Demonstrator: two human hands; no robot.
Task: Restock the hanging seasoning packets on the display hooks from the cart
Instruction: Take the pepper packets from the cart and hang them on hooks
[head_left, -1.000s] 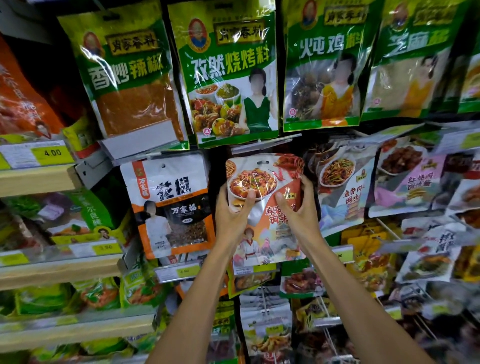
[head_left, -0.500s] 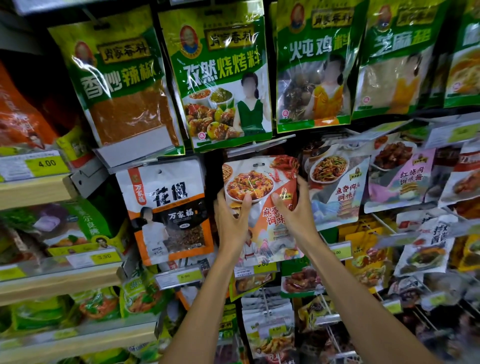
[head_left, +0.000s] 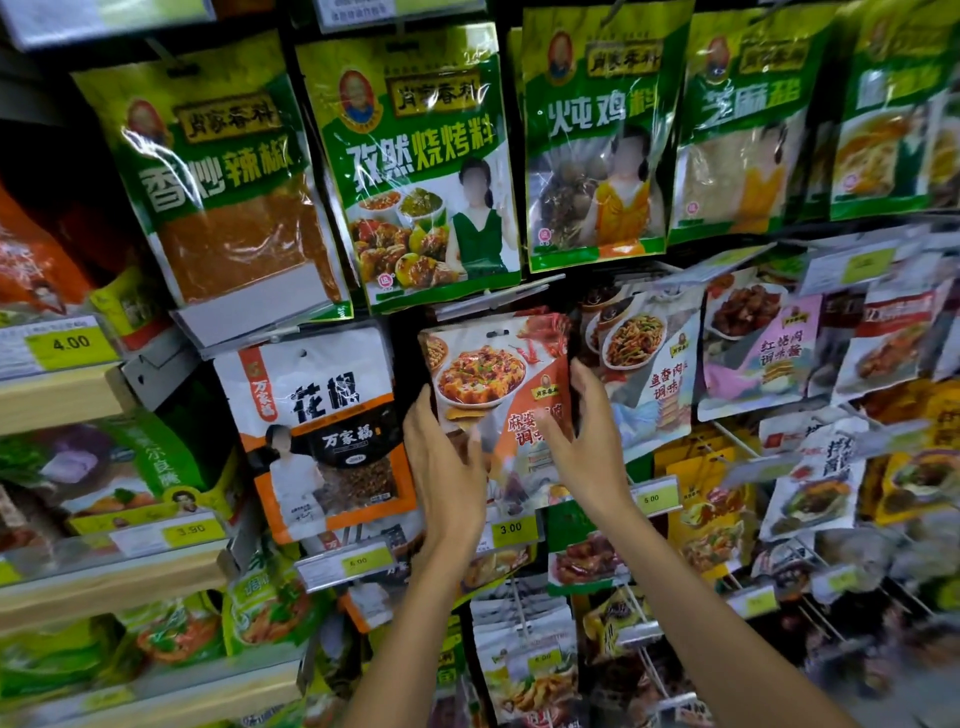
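Packed shop display wall (head_left: 402, 343): big green seasoning bags (head_left: 415, 171) above, white peppercorn packet (head_left: 317, 415) just left, noodle-dish packet (head_left: 649, 364) just right, yellow price tag (head_left: 511, 529) below, wooden shelves (head_left: 57, 395) far left. Between them, held upright against the wall, orange tofu-dish packet (head_left: 488, 374). Left hand (head_left: 441, 467) curled round its left edge, right hand (head_left: 587, 441) gripping its right edge, thumb across the front.

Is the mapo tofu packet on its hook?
Cannot tell: left hand and right hand grip the mapo tofu packet; no hook shows at its top.
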